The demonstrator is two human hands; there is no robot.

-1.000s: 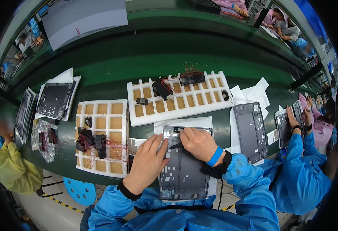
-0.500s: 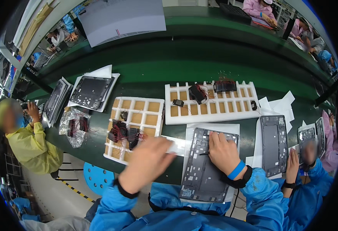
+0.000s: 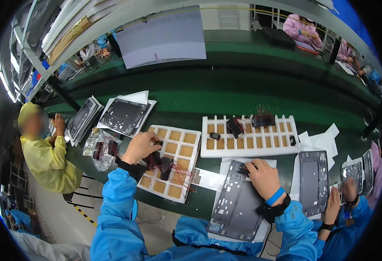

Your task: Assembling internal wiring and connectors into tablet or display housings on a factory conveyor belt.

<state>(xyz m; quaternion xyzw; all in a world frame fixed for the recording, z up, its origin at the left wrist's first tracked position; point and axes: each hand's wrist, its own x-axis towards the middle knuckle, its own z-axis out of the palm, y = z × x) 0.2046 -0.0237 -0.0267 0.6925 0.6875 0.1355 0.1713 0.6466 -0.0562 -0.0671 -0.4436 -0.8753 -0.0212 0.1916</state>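
Note:
My left hand (image 3: 139, 147) reaches over the left foam tray (image 3: 191, 169), its fingers closed around a small black part (image 3: 158, 143) at the tray's upper left. Just below lie black parts with thin red wires (image 3: 166, 167), heaped across the compartments. My right hand (image 3: 264, 177) rests on the upper part of a dark grey tablet housing (image 3: 236, 200), fingers curled together near its top edge. Whatever those fingers hold is hidden beneath them. White paper lies under the housing, which carries many small white patches.
A second foam tray (image 3: 252, 150) with black parts stands behind the housing. Another housing (image 3: 313, 182) lies right, beside a co-worker's hand (image 3: 333, 202). Further housings (image 3: 125, 115) and a clear plastic bag (image 3: 99, 150) are left, near a person in yellow (image 3: 47, 161).
My left hand has moved left from beside the housing to the left tray. My right hand has shifted toward the housing's top edge, and the dark thin tool under it no longer shows.

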